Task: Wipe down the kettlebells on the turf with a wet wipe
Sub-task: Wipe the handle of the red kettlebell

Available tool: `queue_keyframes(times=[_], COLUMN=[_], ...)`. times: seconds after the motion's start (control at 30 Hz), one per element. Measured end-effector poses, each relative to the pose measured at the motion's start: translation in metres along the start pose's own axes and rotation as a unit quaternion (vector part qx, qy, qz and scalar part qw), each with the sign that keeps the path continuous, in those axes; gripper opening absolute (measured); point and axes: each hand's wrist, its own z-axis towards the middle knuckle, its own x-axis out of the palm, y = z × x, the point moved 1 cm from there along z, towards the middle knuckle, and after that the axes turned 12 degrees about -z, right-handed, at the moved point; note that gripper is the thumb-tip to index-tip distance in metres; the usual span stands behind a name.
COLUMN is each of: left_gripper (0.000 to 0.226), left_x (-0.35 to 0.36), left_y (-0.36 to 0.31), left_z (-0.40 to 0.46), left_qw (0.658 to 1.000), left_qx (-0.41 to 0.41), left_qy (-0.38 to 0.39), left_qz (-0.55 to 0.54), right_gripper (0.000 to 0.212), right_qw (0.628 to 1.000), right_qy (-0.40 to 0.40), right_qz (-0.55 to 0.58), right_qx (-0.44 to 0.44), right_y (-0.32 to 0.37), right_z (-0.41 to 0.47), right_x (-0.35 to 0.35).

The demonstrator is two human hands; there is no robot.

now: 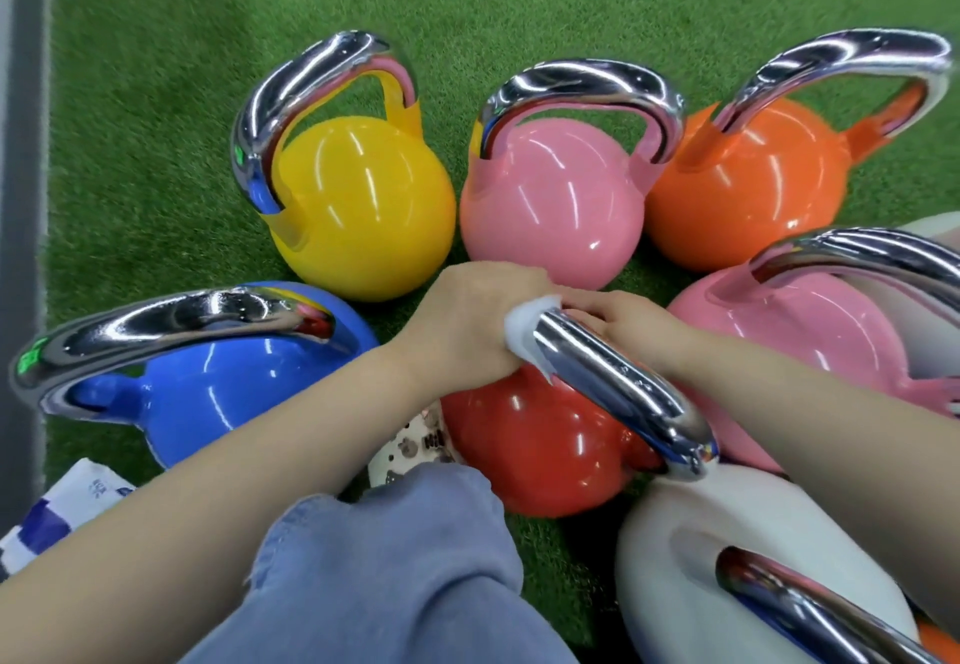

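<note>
Centrally, red kettlebell (530, 450), glossy, chrome handle (623, 388): white wet wipe (524, 333) clenched round it by left hand (467, 320); right hand (628, 325) curled on handle.

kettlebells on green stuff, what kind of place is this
Probably a gym or fitness studio floor. Coloured kettlebells with chrome handles, such as the yellow one and the blue one, stand grouped on green artificial turf, and a wipe is being run over the red one's handle.

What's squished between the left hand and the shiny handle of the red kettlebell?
A white wet wipe, seen in the head view. The left hand grips it around the chrome handle of the red kettlebell.
</note>
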Motion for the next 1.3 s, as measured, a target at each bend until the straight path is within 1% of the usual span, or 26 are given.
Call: queue_keyframes(times=[0.03,0.1,0.17,0.2,0.23,0.3,0.37,0.43,0.5,0.6,0.63,0.7,0.77,0.8,0.83,0.9,0.93,0.97,1.03,1.07,1.13,1.2,1.23,1.3], left_gripper=[0.012,0.005,0.017,0.023,0.024,0.029,0.038,0.04,0.039,0.041,0.037,0.022,0.02,0.015,0.016,0.028,0.026,0.022,0.017,0.018,0.021,0.014,0.01,0.013], left_x=[0.002,0.008,0.018,0.022,0.025,0.028,0.028,0.027,0.021,0.008,0.003,-0.005,-0.011,-0.012,-0.01,-0.006,-0.006,-0.005,-0.007,-0.008,-0.009,-0.007,-0.005,0.002], left_y=[0.005,0.007,0.011,0.012,0.014,0.016,0.015,0.012,0.007,0.006,0.003,-0.004,-0.017,-0.023,-0.028,-0.033,-0.033,-0.031,-0.024,-0.019,-0.008,0.002,0.006,0.013], left_z=[-0.004,-0.012,-0.018,-0.022,-0.025,-0.026,-0.026,-0.025,-0.021,-0.015,-0.012,-0.002,0.007,0.011,0.014,0.015,0.016,0.015,0.012,0.01,0.003,-0.004,-0.007,-0.013], left_qw=[0.997,0.972,0.936,0.922,0.916,0.911,0.903,0.899,0.914,0.953,0.966,0.986,0.994,0.993,0.992,0.989,0.989,0.989,0.993,0.994,0.994,0.979,0.971,0.951], left_qx=[-0.045,-0.163,-0.27,-0.305,-0.319,-0.327,-0.339,-0.346,-0.335,-0.248,-0.214,-0.147,-0.056,-0.009,0.03,0.076,0.079,0.075,0.041,0.009,-0.071,-0.137,-0.164,-0.24], left_qy=[-0.014,-0.061,-0.093,-0.098,-0.102,-0.106,-0.118,-0.115,-0.091,-0.062,-0.033,0.05,0.094,0.104,0.106,0.097,0.096,0.096,0.092,0.094,0.076,0.048,0.034,0.026], left_qz=[-0.054,-0.159,-0.207,-0.218,-0.221,-0.226,-0.236,-0.242,-0.21,-0.165,-0.14,-0.065,0.02,0.048,0.063,0.082,0.084,0.08,0.064,0.046,-0.041,-0.145,-0.168,-0.194], right_gripper=[0.031,0.04,0.043,0.043,0.043,0.044,0.044,0.044,0.045,0.045,0.045,0.044,0.042,0.04,0.038,0.037,0.037,0.038,0.037,0.035,0.03,0.024,0.021,0.019], right_qw=[1.0,0.999,0.997,0.997,0.997,0.997,0.998,0.998,0.998,0.998,0.998,0.999,1.0,1.0,1.0,1.0,1.0,1.0,0.997,0.994,0.987,0.982,0.98,0.978], right_qy=[0.001,0.01,0.013,0.013,0.013,0.013,0.009,0.004,0.004,0.013,0.016,0.016,0.012,0.012,0.011,0.015,0.01,-0.003,-0.048,-0.072,-0.113,-0.131,-0.135,-0.141], right_qz=[-0.004,-0.047,-0.068,-0.07,-0.071,-0.067,-0.058,-0.059,-0.063,-0.065,-0.062,-0.041,-0.007,-0.001,-0.002,-0.007,0.0,0.011,0.053,0.078,0.113,0.137,0.146,0.148], right_qx=[-0.005,-0.024,-0.028,-0.031,-0.032,-0.032,-0.028,-0.026,-0.03,-0.023,-0.022,-0.027,-0.028,-0.025,-0.024,-0.025,-0.024,-0.024,-0.013,-0.007,-0.007,-0.019,-0.027,-0.037], right_y=[0.0,0.001,0.001,0.001,0.001,0.002,0.001,0.0,0.001,0.002,0.003,0.005,0.008,0.01,0.01,0.012,0.013,0.014,0.019,0.024,0.034,0.045,0.051,0.06], right_z=[0.0,-0.003,-0.004,-0.003,-0.003,-0.004,-0.004,-0.004,-0.004,-0.004,-0.005,-0.007,-0.012,-0.015,-0.015,-0.015,-0.015,-0.015,-0.019,-0.024,-0.036,-0.048,-0.054,-0.065], right_x=[0.0,-0.001,-0.002,-0.002,-0.002,-0.001,0.002,0.003,0.004,0.003,0.003,0.002,0.0,-0.002,-0.004,-0.007,-0.008,-0.011,-0.02,-0.027,-0.039,-0.049,-0.052,-0.053])
